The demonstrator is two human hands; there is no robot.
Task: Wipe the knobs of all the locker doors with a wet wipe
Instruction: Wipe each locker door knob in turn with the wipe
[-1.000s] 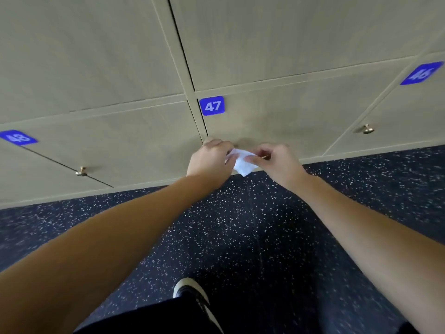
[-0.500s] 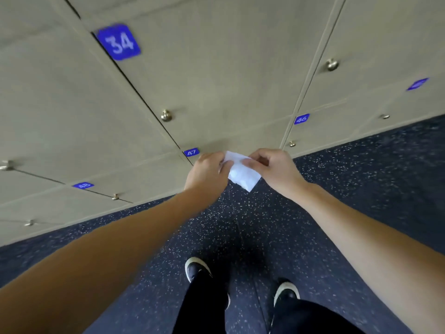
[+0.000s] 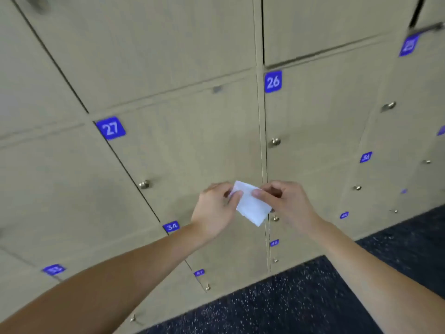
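bare forearms, no sleeves visible

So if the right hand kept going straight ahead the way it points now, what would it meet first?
Probably the locker door numbered 26, somewhere below its knob. The right hand pinches the wet wipe together with the left hand, short of the lockers; depth is unclear.

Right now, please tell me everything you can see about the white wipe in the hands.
The wipe is a small white sheet, apparently folded into a rough rectangle, thin and soft-looking. It hangs tilted in the air in front of the beige locker doors, touching no knob. The left hand pinches its upper left edge, and the right hand pinches its upper right edge. Its lower corner hangs free.
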